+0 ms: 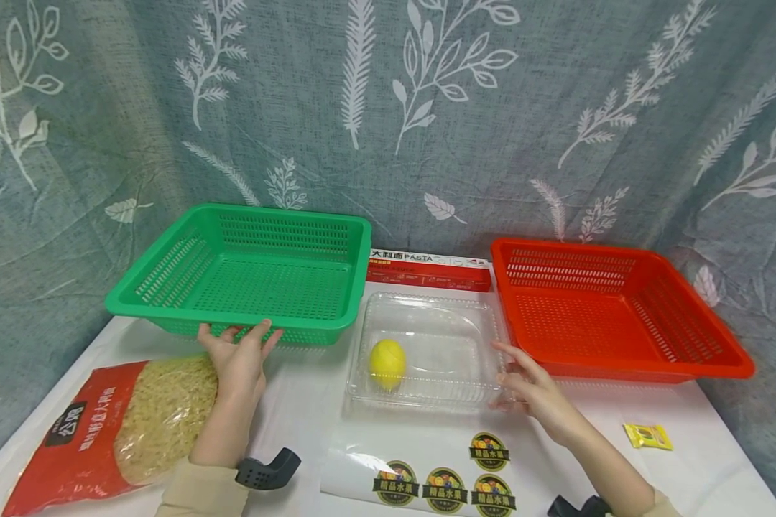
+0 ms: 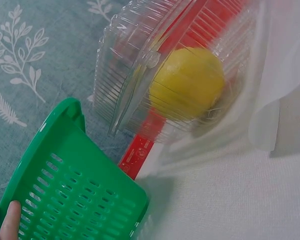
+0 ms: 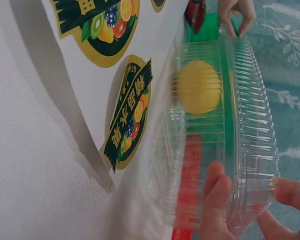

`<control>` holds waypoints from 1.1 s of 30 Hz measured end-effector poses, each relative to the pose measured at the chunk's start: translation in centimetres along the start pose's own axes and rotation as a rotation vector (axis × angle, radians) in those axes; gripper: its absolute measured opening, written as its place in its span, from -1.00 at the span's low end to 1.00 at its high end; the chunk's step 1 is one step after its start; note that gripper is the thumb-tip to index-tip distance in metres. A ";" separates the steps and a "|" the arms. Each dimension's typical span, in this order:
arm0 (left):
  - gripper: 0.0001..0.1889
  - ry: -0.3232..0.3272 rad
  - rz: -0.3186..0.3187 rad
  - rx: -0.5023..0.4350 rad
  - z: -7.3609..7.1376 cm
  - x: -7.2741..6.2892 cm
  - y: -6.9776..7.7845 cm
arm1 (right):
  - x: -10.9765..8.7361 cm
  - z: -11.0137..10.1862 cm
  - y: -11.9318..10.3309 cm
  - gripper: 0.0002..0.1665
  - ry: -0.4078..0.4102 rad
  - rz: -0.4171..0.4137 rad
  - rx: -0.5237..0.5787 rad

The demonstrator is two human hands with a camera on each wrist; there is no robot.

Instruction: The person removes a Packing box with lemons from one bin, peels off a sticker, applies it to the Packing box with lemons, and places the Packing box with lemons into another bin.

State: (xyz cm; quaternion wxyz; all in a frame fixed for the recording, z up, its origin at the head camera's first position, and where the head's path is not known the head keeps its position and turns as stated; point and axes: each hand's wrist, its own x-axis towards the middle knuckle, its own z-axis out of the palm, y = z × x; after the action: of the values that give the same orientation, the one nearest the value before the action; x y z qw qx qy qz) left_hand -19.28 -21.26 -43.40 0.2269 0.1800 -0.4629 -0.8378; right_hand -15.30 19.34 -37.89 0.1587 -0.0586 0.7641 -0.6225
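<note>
A yellow lemon lies inside a clear plastic container at the table's middle. My right hand pinches that container's near right corner, thumb on one side of the rim and fingers on the other. My left hand grips the front rim of the green basket; one fingertip shows on its wall. The basket holds nothing that I can see.
A red basket stands at the right, a red pasta box behind the container. A bag of pasta lies front left, a sticker sheet front centre, a small yellow packet front right. A curtain hangs behind.
</note>
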 end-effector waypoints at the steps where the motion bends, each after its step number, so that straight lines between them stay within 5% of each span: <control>1: 0.11 0.003 0.001 -0.024 -0.4 0.6 -0.6 | 0.0 0.0 0.0 -0.34 -0.001 0.000 -0.004; 7: 0.15 0.025 -0.001 -0.056 -0.8 1.3 -1.3 | 0.0 0.0 0.2 -0.35 0.005 0.026 -0.018; 13: 0.10 0.010 -0.024 0.039 0.7 -1.1 1.1 | -0.2 -0.3 0.2 -0.32 -0.036 -0.001 -0.020; 21: -0.03 0.020 -0.188 0.147 3.9 -4.7 5.5 | -0.7 -1.6 0.1 -0.30 -0.064 -0.004 -0.112; 28: -0.11 -0.024 -0.297 0.125 3.5 -5.1 6.1 | -1.4 -2.4 0.0 -0.29 -0.145 -0.058 -0.192; 33: -0.12 -0.132 -0.361 0.195 3.1 -5.6 6.6 | -2.4 -2.8 0.3 -0.30 -0.183 -0.162 -0.243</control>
State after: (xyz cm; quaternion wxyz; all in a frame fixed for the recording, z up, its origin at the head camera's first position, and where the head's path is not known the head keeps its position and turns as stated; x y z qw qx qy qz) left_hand -14.79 -19.09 -35.69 0.0238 0.2256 -0.5160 -0.8260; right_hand -13.86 22.68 -37.28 0.1688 -0.1954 0.8089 -0.5282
